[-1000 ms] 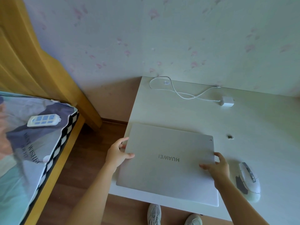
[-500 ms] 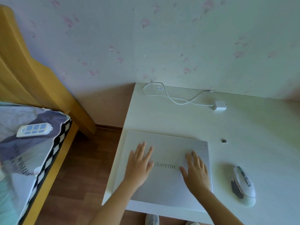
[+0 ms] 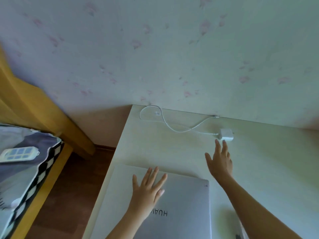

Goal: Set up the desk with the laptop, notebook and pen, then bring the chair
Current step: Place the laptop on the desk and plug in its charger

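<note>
Silver and closed, the laptop (image 3: 181,204) lies flat at the near left corner of the desk (image 3: 259,169), and the left hand (image 3: 148,188) rests palm-down on its lid with straight, spread fingers. Just below that hand's wrist the lid carries dark lettering, upside down from this view; only "HUAV" can be read, the rest covered by the forearm. The right hand (image 3: 220,161) is stretched out over the pale desk top beyond the laptop's far right corner, fingers straight and slightly fanned, gripping nothing; whether it touches the surface cannot be told. Its fingertips point at a white charger block (image 3: 226,134) just beyond them, from which a white cable (image 3: 165,121) loops along the desk's back edge by the wall. Left of the desk, a white remote (image 3: 19,153) with blue buttons lies on the bed (image 3: 34,178); the print on the bedding is too blurred to read.
</note>
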